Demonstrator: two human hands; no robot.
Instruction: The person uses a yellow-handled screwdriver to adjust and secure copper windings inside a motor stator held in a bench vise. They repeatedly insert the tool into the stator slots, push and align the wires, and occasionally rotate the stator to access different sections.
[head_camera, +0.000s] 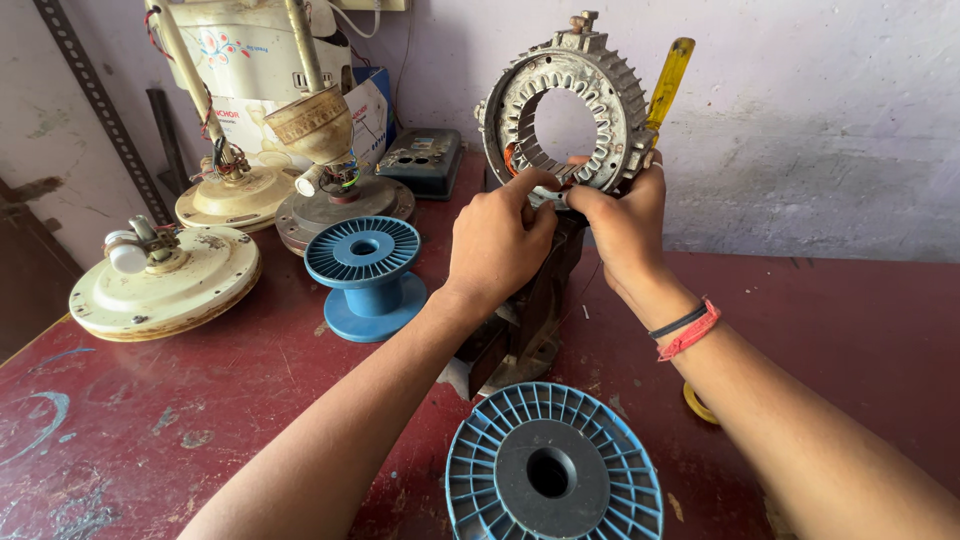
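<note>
red worktop (840, 320) | pale wall (800, 120) | both hands (500, 240) on stator ring (565, 105)

this was a small repair workshop for ceiling fans. a worn, paint-scuffed dark red tabletop (840, 320) stood against a stained, pale plastered wall (800, 120). at the far left lay cream fan motor housings (165, 283) with down rods and loose wires, one opened up. blue plastic wire spools (366, 275) sat on the tabletop, one at the left and one at the near edge. a bare metal stator ring (565, 110) with slotted teeth stood upright on a stand at the middle, and a slotted steel angle bar (95, 100) leaned at the far left.
</note>
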